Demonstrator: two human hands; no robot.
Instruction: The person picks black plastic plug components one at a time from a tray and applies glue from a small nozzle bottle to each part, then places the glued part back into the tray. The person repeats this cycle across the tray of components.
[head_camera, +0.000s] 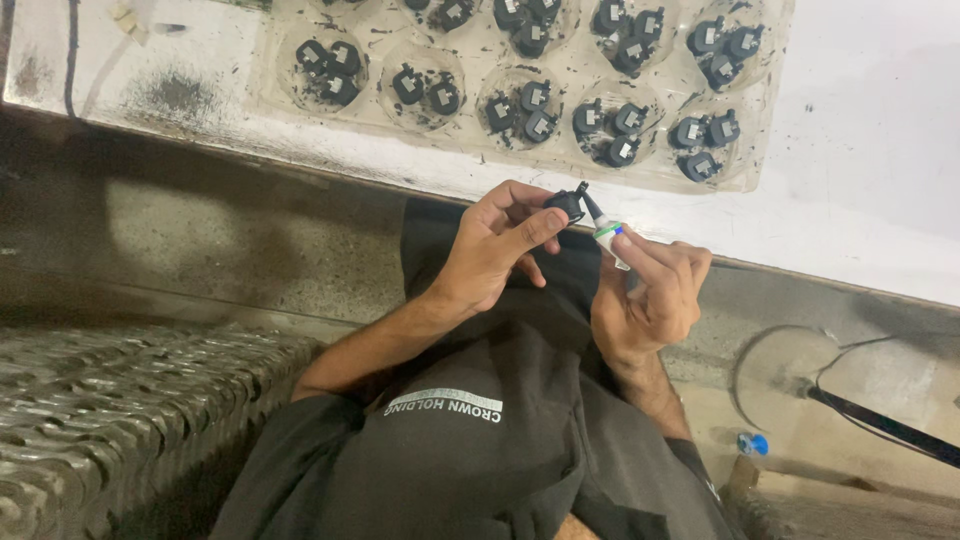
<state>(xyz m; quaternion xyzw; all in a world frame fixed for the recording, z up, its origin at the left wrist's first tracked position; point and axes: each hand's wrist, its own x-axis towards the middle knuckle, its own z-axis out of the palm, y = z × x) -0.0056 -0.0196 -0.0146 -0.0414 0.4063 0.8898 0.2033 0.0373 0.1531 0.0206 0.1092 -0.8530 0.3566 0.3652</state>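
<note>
My left hand (495, 250) pinches a small black plastic part (566, 205) between thumb and fingers, just below the edge of the white worktable (870, 150). My right hand (655, 290) grips a small white tube with a green band (610, 238). Its black nozzle touches the black part. A clear plastic tray (470, 140) on the table holds several round pockets, each with two or three similar black parts (530, 108). Both hands hover over my lap in a dark shirt.
A grey concrete floor lies below the table edge. A ribbed metal surface (120, 420) is at the lower left. A black cable (880, 425) and a small blue cap (752, 444) lie on the floor at the right. Cords (72, 50) hang at the table's far left.
</note>
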